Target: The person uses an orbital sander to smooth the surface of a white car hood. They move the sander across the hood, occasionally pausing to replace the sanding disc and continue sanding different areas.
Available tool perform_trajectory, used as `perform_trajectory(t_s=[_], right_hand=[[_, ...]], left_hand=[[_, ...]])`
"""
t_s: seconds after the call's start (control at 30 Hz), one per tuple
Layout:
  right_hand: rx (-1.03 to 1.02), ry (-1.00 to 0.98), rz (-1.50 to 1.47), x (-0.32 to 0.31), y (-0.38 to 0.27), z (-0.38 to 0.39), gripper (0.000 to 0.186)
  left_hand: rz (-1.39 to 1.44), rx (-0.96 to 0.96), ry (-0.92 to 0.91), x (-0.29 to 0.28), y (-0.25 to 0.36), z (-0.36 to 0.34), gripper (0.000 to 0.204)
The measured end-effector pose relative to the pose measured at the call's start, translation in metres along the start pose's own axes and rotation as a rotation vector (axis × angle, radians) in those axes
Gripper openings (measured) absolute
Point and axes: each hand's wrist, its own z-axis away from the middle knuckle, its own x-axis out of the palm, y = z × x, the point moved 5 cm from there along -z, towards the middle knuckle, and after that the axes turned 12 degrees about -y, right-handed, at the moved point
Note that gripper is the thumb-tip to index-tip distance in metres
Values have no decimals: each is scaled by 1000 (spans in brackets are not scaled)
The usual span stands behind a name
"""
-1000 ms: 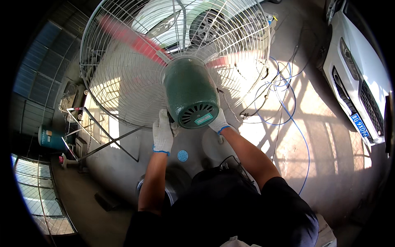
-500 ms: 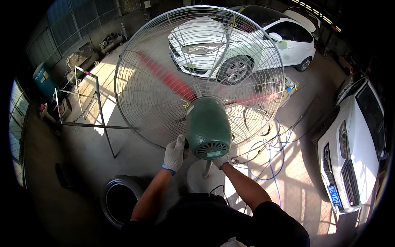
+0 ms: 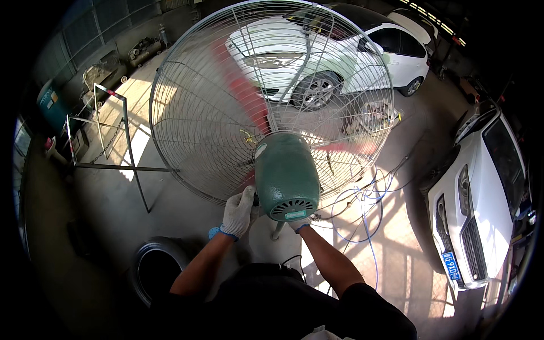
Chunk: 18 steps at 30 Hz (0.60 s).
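From the camera on my head, I looked down on a big pedestal fan whose green motor housing point(image 3: 286, 175) stood right in front of me, its vented back end toward my chest. My left hand point(image 3: 238, 212), in a white knit glove with a blue cuff, was curled against the lower left side of the housing, fingers closed on it near its rear edge. My right hand point(image 3: 298, 224), gloved the same way, sat tucked under the back of the housing; only a little of the glove showed, so I could not tell how its fingers were set. Beyond the motor rose the round wire guard point(image 3: 272, 102), with the red blades point(image 3: 241, 93) blurred inside it. The fan's post point(image 3: 277, 230) went down to the concrete floor between my forearms. A tyre point(image 3: 158, 266) lay on the floor by my left elbow. Blue and white cables point(image 3: 362, 215) looped over the floor to my right, a metal frame point(image 3: 119, 147) stood to my left, and two white cars point(image 3: 487, 187) were parked beyond.
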Motion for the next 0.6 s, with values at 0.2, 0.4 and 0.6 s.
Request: perform_trajectory(t_s=[0.2, 0.4, 0.6], right_hand=[[-63, 57, -69, 15, 42, -9, 46], [29, 2, 217, -6, 21, 4, 42], [-84, 26, 48, -7, -2, 13, 42]], left_hand=[[-48, -25, -48, 19, -6, -9, 55], [-35, -47, -32, 35, -3, 2, 53], [127, -133, 134, 33, -3, 20, 50]])
